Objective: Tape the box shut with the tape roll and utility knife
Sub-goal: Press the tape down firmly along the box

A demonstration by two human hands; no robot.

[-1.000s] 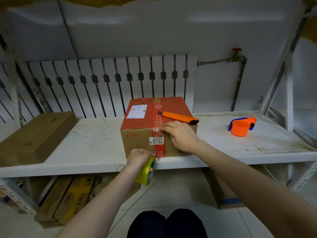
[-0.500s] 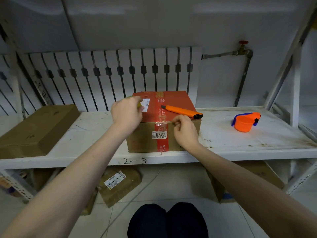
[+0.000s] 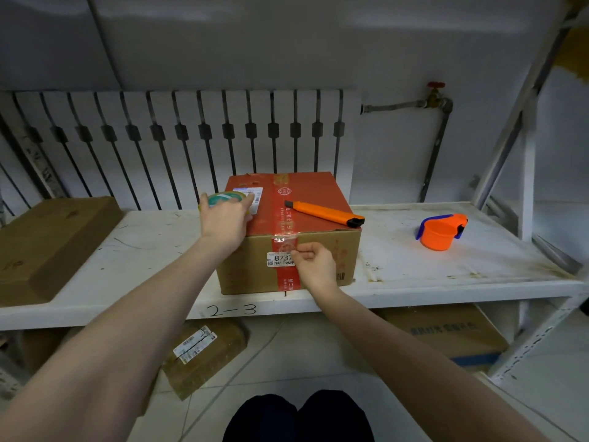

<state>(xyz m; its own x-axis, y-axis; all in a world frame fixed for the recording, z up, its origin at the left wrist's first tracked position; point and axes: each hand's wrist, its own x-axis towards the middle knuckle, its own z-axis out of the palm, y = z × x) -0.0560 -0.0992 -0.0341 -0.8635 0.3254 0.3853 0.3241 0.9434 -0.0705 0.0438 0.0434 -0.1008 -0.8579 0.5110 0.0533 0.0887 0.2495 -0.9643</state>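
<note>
A cardboard box (image 3: 322, 260) with a red top and a red strip down its front sits on the white shelf (image 3: 446, 275). An orange utility knife (image 3: 325, 213) lies on the box's top, right of the centre seam. My left hand (image 3: 224, 220) holds a clear tape roll (image 3: 223, 197) over the box's top left corner. My right hand (image 3: 314, 264) is on the box's front face, its fingers pinched against a piece of clear tape (image 3: 285, 240) at the top edge of the red strip.
An orange tape dispenser with a blue handle (image 3: 441, 231) stands on the shelf to the right. A flat brown carton (image 3: 47, 244) lies at the left. Further cartons (image 3: 204, 352) sit on the floor beneath. A radiator (image 3: 178, 138) runs behind the shelf.
My left hand has brought the tape roll up from below the shelf edge to the box's top left corner. My right hand slid from the top edge down onto the front face.
</note>
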